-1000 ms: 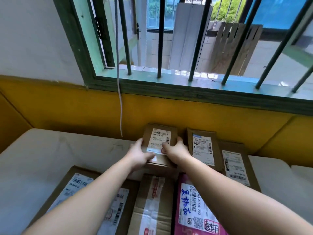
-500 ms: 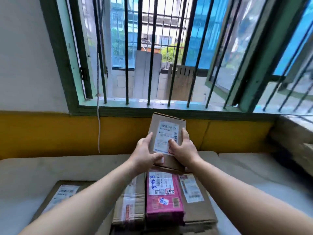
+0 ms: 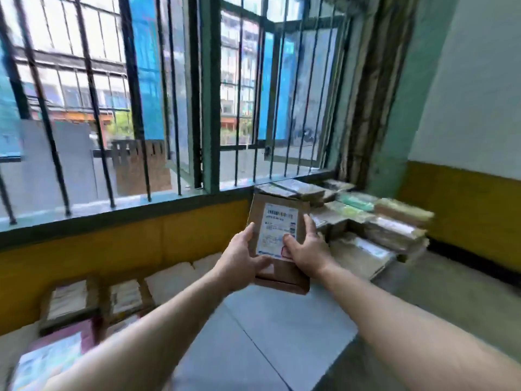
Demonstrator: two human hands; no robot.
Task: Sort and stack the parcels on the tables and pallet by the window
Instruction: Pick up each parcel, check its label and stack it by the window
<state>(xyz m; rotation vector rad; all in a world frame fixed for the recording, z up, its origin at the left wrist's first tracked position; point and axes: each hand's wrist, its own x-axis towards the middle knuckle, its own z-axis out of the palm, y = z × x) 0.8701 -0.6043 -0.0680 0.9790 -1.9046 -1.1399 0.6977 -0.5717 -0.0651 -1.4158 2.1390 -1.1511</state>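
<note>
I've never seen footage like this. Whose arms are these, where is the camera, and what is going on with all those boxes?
No machine here: a person wears a wide-angle camera on the head, so you look down along their own arms. The left hand and right hand together hold a small cardboard parcel with a white shipping label, lifted in the air. Beyond it, in the corner by the barred window, sits a stack of parcels. At lower left, more parcels lie on a white table, blurred by head movement.

Held brown cardboard box with white label (image 3: 277, 244): one
Bare hands: two, left (image 3: 239, 258), right (image 3: 308, 249)
Blurred parcels, lower left of frame (image 3: 67, 303): about four
</note>
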